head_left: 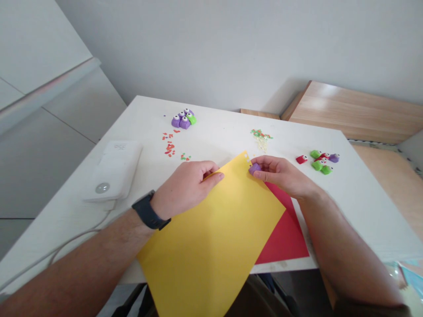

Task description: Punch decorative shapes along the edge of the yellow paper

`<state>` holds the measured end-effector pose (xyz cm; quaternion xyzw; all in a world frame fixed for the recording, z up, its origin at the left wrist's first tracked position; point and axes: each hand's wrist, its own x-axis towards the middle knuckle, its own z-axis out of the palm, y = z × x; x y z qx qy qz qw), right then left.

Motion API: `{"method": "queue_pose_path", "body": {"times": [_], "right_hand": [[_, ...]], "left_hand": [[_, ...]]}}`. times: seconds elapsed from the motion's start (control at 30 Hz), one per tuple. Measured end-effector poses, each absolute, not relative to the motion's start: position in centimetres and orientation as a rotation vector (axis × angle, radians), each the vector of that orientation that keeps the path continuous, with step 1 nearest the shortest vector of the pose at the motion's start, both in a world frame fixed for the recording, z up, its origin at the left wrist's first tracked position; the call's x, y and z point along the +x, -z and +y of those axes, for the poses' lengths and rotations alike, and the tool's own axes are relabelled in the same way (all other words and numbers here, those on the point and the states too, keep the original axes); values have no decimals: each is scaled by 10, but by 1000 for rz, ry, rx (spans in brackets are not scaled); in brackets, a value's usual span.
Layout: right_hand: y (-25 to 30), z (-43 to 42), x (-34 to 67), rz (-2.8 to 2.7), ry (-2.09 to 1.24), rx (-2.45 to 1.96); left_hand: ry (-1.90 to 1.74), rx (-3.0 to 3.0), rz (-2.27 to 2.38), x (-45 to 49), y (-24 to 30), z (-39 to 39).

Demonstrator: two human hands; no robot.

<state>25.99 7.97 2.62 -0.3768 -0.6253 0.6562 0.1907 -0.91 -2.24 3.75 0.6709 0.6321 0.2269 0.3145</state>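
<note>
A yellow sheet of paper (211, 233) slants across the front of the table, its lower part hanging over the edge. My left hand (190, 185) pinches its upper left edge between thumb and fingers. Small punched holes show near the sheet's top corner. Just beside them, my right hand (279, 174) grips a small purple craft punch (254, 169) at the paper's right edge; the fingers partly hide it. Under the yellow sheet lies a red sheet of paper (284, 237), mostly covered.
Purple and green punches (185, 123) cluster at the back left; red, green and purple ones (319, 164) sit at right. Red paper bits (169, 149) and a green-and-white confetti pile (261, 135) lie on the white table (218, 132). A white device (114, 171) with a cable stands left.
</note>
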Motion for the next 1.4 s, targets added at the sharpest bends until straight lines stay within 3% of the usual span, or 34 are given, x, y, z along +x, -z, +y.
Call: {"method": "queue_pose_path", "body": {"times": [1.4], "right_hand": [[-27,79,258,-1763,-1862,-1088]], "left_hand": [[-612,1785,1657,-9,-36,-24]]}}
